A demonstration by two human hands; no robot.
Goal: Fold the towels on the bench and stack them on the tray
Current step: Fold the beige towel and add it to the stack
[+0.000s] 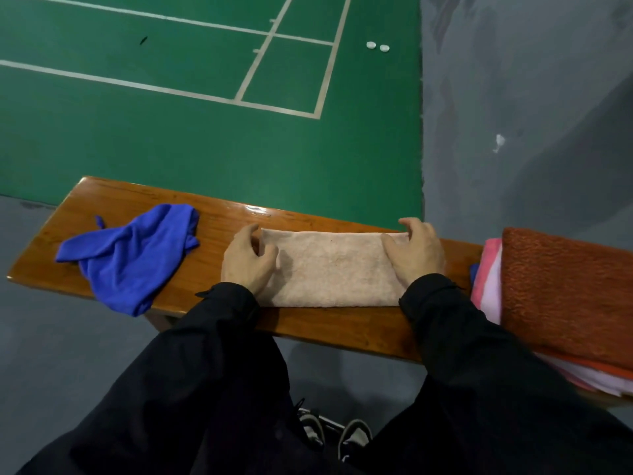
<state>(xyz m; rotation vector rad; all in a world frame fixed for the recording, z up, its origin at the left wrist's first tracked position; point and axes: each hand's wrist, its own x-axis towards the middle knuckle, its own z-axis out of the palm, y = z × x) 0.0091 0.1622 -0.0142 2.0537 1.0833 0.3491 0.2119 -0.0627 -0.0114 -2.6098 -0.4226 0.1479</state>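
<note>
**Beige towel halfway through its fold on the bench**

A person in dark sleeves leans over the wooden bench point(102, 214), working on the beige towel point(329, 269), which lies flat as a long strip across the middle of the seat. The left hand point(248, 260) has its fingers curled round the towel's left end, thumb tucked at the far corner. The right hand point(414, 250) grips the right end the same way, fingers hooked over the far edge. Both look set to smooth or double the strip.

My guess is this towel has been folded lengthwise and still needs folding end to end. That would mean lifting one short end, carrying it across to the other and matching the corners before pressing flat.

To the left, a blue towel point(133, 255) lies crumpled, one corner hanging off the near edge, not yet folded. At the right end sits a stack of folded towels point(565, 293), a rust-orange one on top with pink and white layers beneath. The tray itself I cannot make out under them.

No brand, label or writing is readable anywhere.
</note>
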